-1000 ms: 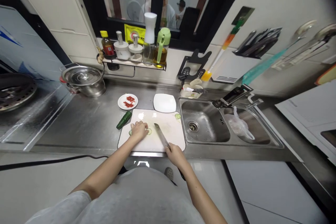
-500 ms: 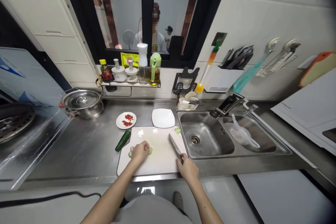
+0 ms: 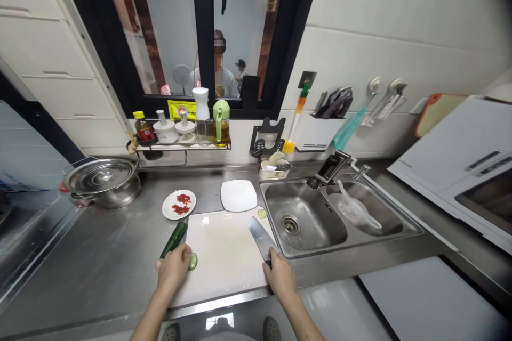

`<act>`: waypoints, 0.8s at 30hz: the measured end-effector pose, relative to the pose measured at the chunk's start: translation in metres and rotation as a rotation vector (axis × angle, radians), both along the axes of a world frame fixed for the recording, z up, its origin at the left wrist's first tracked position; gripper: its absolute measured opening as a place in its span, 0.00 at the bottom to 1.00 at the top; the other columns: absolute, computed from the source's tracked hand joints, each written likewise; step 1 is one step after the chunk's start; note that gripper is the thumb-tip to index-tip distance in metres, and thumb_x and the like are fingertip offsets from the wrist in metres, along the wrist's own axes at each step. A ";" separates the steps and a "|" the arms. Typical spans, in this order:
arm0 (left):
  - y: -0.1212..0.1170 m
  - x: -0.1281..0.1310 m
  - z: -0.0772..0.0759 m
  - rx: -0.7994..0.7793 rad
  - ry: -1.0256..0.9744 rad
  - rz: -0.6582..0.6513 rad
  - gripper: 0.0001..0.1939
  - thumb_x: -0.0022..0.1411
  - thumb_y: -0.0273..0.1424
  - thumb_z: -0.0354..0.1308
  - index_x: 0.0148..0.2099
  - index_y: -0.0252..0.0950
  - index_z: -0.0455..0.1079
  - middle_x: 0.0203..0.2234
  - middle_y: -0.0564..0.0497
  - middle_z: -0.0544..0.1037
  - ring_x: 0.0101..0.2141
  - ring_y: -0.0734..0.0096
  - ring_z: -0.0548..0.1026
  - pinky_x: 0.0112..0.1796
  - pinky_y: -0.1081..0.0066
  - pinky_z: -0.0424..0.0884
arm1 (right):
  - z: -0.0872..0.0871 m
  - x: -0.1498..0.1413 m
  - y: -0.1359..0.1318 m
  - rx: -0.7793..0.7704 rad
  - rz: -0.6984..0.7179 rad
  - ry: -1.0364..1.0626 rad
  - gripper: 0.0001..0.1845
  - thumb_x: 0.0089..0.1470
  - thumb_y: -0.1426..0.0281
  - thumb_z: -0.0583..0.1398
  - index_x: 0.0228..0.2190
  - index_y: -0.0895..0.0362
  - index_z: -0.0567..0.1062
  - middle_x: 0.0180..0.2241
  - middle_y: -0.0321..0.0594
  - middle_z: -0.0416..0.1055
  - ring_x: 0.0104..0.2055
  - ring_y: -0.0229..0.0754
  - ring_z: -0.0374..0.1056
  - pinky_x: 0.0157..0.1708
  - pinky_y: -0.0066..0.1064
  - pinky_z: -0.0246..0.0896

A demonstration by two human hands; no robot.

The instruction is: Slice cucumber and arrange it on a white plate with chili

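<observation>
So the biggest thing here is the stainless steel countertop [image 3: 112, 245], with a black-framed window [image 3: 204, 37] behind it and a double sink [image 3: 304, 224] on the right. There's some marking on the sink divider and tiny lettering on the white appliance [image 3: 452, 154] far right, but both are too small to read. A white cutting board [image 3: 224, 256] sits left of the sink, and a lidded steel pot [image 3: 104, 181] is off at the far left. Up on the rack are seasoning jars, a yellow packet [image 3: 176, 108] and a sauce bottle [image 3: 144, 128] with a red label, text too blurry to make out. Behind the board there's a squarish white plate [image 3: 239, 195], plus a round plate [image 3: 170, 206] with chopped red bits. The dark green cucumber [image 3: 173, 238] lies slanted along the board's left edge, lower end right at the left hand [image 3: 174, 267]. That hand's fingers are bent and close together by a pale slice [image 3: 193, 261]; can't tell if they're pinching anything. The right hand [image 3: 281, 276] is closed round the kitchen knife's [image 3: 261, 238] handle, blade over the board's right side. Another small slice [image 3: 261, 213] sits in the upper right corner.
</observation>
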State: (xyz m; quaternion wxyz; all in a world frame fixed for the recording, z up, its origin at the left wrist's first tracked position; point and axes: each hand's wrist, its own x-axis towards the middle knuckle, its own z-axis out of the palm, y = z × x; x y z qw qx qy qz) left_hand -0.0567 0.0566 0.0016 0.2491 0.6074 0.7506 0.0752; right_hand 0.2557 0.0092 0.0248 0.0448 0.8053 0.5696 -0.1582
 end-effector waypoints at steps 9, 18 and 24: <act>-0.003 0.008 -0.010 0.109 0.078 -0.035 0.15 0.62 0.34 0.46 0.42 0.44 0.74 0.41 0.48 0.78 0.45 0.59 0.72 0.44 0.62 0.59 | 0.026 0.004 0.040 0.064 0.057 -0.018 0.19 0.58 0.63 0.53 0.48 0.58 0.72 0.45 0.51 0.72 0.50 0.51 0.68 0.45 0.34 0.59; -0.001 0.016 -0.009 0.164 0.013 0.005 0.17 0.62 0.36 0.43 0.44 0.46 0.73 0.44 0.49 0.77 0.48 0.58 0.70 0.47 0.57 0.58 | 0.036 0.015 0.154 0.178 0.063 0.085 0.24 0.57 0.64 0.54 0.53 0.61 0.69 0.49 0.53 0.69 0.53 0.51 0.64 0.48 0.33 0.56; 0.009 0.021 -0.003 0.095 -0.025 -0.035 0.17 0.62 0.40 0.44 0.41 0.46 0.74 0.44 0.49 0.77 0.47 0.56 0.71 0.46 0.58 0.59 | 0.011 0.021 0.217 0.106 0.006 0.163 0.25 0.55 0.67 0.56 0.53 0.63 0.67 0.51 0.55 0.68 0.53 0.48 0.66 0.49 0.33 0.57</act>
